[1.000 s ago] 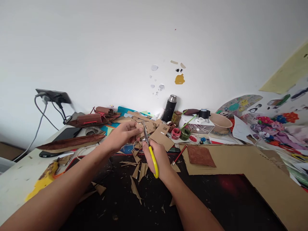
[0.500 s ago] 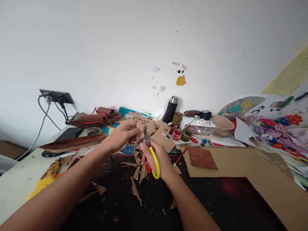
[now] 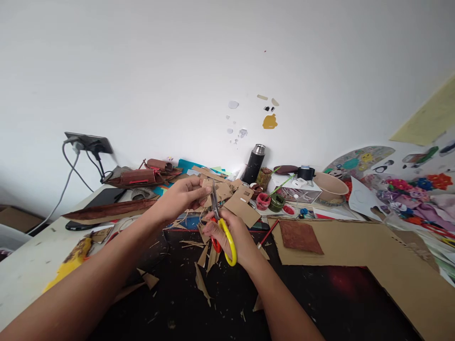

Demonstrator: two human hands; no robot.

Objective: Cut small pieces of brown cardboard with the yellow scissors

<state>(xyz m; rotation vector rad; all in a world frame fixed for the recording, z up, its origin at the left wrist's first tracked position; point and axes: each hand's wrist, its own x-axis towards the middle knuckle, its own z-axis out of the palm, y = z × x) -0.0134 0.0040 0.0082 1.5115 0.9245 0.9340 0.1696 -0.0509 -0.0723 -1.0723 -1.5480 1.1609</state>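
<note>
My right hand (image 3: 232, 234) grips a pair of scissors (image 3: 231, 241) with one yellow and one red handle, the blades pointing up and away. Between the thumb and fingers of my left hand (image 3: 188, 196) is a small piece of cardboard (image 3: 206, 183), mostly covered by the fingers. The blades lie right beside that piece; whether they bite into it I cannot tell. Behind both hands spreads a heap of cardboard offcuts (image 3: 223, 192). Thin scraps (image 3: 202, 284) lie on the dark mat (image 3: 170, 293) below.
A large cardboard sheet (image 3: 355, 237) on the right carries a brown painted square (image 3: 300, 237). Paint jars (image 3: 263, 201) and a black thermos (image 3: 254, 165) stand at the back. Brown cardboard models (image 3: 138, 177) are on the left, near a yellow-stained piece (image 3: 73, 260).
The scissor handles have come closer together in my right hand. My left hand keeps its pinch. The whole view has shifted slightly.
</note>
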